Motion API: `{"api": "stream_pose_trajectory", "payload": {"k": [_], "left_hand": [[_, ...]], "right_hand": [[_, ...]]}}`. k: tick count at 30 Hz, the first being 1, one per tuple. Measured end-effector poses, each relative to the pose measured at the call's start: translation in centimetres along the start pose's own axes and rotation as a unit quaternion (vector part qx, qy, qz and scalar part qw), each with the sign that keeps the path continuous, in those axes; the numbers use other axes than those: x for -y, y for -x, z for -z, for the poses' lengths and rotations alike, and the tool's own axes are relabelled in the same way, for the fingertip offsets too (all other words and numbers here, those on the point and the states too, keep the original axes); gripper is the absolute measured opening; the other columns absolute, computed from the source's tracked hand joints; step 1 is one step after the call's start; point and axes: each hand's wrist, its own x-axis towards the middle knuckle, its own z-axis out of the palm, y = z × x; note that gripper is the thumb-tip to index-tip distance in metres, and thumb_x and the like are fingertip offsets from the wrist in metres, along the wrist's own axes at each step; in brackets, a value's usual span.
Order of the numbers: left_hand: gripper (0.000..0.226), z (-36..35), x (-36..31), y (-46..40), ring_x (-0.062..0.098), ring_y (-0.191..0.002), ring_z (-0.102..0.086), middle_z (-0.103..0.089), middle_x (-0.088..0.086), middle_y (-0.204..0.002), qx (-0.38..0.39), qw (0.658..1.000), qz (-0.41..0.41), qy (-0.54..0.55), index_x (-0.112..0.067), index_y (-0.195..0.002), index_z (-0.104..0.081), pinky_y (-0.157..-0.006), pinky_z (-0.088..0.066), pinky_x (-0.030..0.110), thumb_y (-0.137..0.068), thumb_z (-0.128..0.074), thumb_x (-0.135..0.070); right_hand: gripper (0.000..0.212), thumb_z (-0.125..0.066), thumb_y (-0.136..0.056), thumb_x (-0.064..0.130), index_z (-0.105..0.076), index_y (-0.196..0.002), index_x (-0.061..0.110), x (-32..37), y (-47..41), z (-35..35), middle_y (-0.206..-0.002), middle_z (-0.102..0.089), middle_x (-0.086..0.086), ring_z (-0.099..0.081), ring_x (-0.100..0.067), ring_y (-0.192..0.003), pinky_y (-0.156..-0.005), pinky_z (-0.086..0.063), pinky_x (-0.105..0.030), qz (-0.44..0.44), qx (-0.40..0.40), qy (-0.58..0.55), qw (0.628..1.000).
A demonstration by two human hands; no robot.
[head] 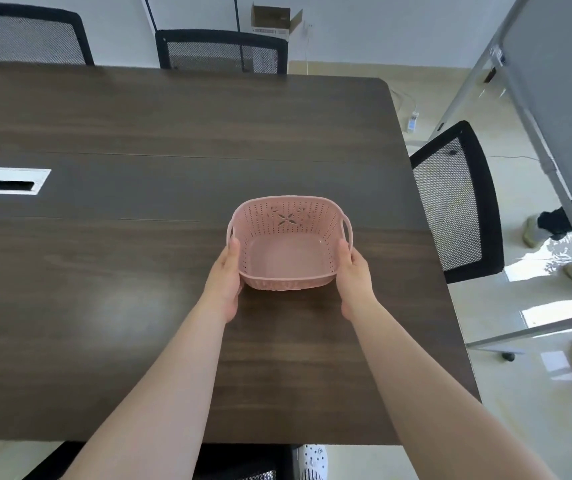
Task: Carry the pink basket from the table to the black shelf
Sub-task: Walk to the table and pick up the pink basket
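The pink basket (286,252) is a small empty perforated plastic tub with a loop handle at each end. It is over the right part of the dark wooden table (139,126); whether it rests on the top or is just lifted I cannot tell. My left hand (226,275) grips its left side, thumb on the rim. On the opposite side my right hand (352,275) holds it the same way. No black shelf is in view.
Two black mesh chairs (222,51) stand at the table's far edge and another (457,202) at its right side. A white cable port (9,180) sits in the tabletop at left. A grey framed panel (554,98) leans at far right over glossy floor.
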Motion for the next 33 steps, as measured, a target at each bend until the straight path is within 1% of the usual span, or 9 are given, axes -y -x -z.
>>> {"api": "stream_pose_trajectory", "payload": {"k": [4, 8, 13, 17, 19, 22, 27, 29, 33], "left_hand": [[0.054, -0.1, -0.1, 0.2, 0.015, -0.126, -0.053, -0.06, -0.003, -0.138, 0.0, 1.0, -0.002, 0.01, -0.025, -0.145, -0.048, -0.113, -0.036, 0.04, -0.1, -0.035, -0.053], [0.054, -0.1, -0.1, 0.1, 0.015, -0.126, -0.053, -0.06, -0.003, -0.137, -0.008, 1.0, -0.001, 0.005, -0.026, -0.144, -0.049, -0.113, -0.037, 0.04, -0.099, -0.035, -0.054], [0.055, -0.1, -0.1, 0.1, 0.016, -0.127, -0.052, -0.059, -0.004, -0.137, -0.013, 1.0, 0.003, -0.002, -0.029, -0.144, -0.049, -0.114, -0.036, 0.042, -0.098, -0.035, -0.057], [0.056, -0.1, -0.1, 0.1, 0.016, -0.127, -0.051, -0.058, -0.004, -0.138, -0.016, 1.0, 0.003, -0.006, -0.03, -0.143, -0.049, -0.114, -0.036, 0.041, -0.097, -0.034, -0.058], [0.056, -0.1, -0.1, 0.2, 0.016, -0.128, -0.051, -0.059, -0.004, -0.137, -0.018, 1.0, 0.005, -0.005, -0.03, -0.143, -0.049, -0.114, -0.036, 0.042, -0.097, -0.034, -0.058], [0.055, 0.1, -0.3, 0.7, 0.016, -0.127, -0.052, -0.06, -0.004, -0.136, -0.026, 1.0, 0.004, 0.001, -0.03, -0.142, -0.05, -0.113, -0.036, 0.042, -0.097, -0.034, -0.058], [0.055, 1.2, -2.1, 2.0, 0.015, -0.123, -0.055, -0.062, -0.004, -0.133, -0.049, 0.998, -0.018, 0.017, -0.029, -0.141, -0.052, -0.111, -0.039, 0.042, -0.098, -0.033, -0.058], [0.058, 1.9, -3.2, 2.7, 0.016, -0.124, -0.054, -0.062, -0.005, -0.133, -0.064, 0.998, -0.021, 0.02, -0.029, -0.14, -0.053, -0.112, -0.038, 0.043, -0.096, -0.034, -0.061], [0.069, 3.9, -5.5, 4.7, 0.018, -0.126, -0.053, -0.061, -0.005, -0.136, -0.091, 0.996, -0.018, 0.017, -0.029, -0.14, -0.054, -0.112, -0.036, 0.043, -0.089, -0.036, -0.071]], "right_hand": [[0.05, -0.033, -0.098, 0.048, -0.048, -0.138, 0.02, 0.1, 0.1, 0.0, -0.126, -0.057, 0.003, -0.046, -0.014, -0.109, -0.092, -0.033, -0.031, -0.003, -0.001, -0.003, 1.0], [0.051, -0.033, -0.098, 0.049, -0.047, -0.139, 0.021, 0.2, 0.1, -0.1, -0.133, -0.055, 0.001, -0.045, -0.013, -0.109, -0.102, -0.033, -0.037, -0.002, -0.003, 0.003, 1.0], [0.051, -0.033, -0.098, 0.049, -0.049, -0.138, 0.021, 0.3, 0.2, -0.1, -0.132, -0.057, 0.001, -0.048, -0.016, -0.114, -0.099, -0.033, -0.035, -0.005, -0.004, 0.003, 1.0], [0.05, -0.033, -0.099, 0.048, -0.048, -0.138, 0.02, 0.5, 0.3, -0.2, -0.132, -0.056, 0.0, -0.045, -0.014, -0.109, -0.103, -0.034, -0.038, -0.01, -0.004, 0.006, 1.0], [0.05, -0.033, -0.099, 0.047, -0.048, -0.138, 0.02, 0.6, 0.4, -0.2, -0.131, -0.056, 0.0, -0.045, -0.013, -0.109, -0.1, -0.034, -0.035, -0.008, -0.002, 0.005, 1.0], [0.05, -0.032, -0.099, 0.047, -0.05, -0.136, 0.019, 0.9, 0.7, -0.2, -0.129, -0.057, 0.002, -0.046, -0.014, -0.113, -0.096, -0.032, -0.032, -0.003, 0.008, 0.005, 1.0], [0.05, -0.032, -0.099, 0.048, -0.048, -0.138, 0.02, 2.5, 2.0, -1.4, -0.132, -0.055, 0.002, -0.045, -0.019, -0.123, -0.106, -0.031, -0.04, 0.004, 0.027, 0.014, 1.0], [0.049, -0.032, -0.099, 0.048, -0.051, -0.135, 0.02, 3.2, 2.9, -2.0, -0.127, -0.057, 0.003, -0.047, -0.017, -0.118, -0.101, -0.033, -0.037, 0.011, 0.041, 0.012, 0.999], [0.043, -0.032, -0.1, 0.045, -0.055, -0.126, 0.02, 4.4, 5.2, -3.6, -0.106, -0.06, 0.009, -0.051, -0.01, -0.098, -0.088, -0.033, -0.03, 0.038, 0.07, -0.006, 0.997]]}}
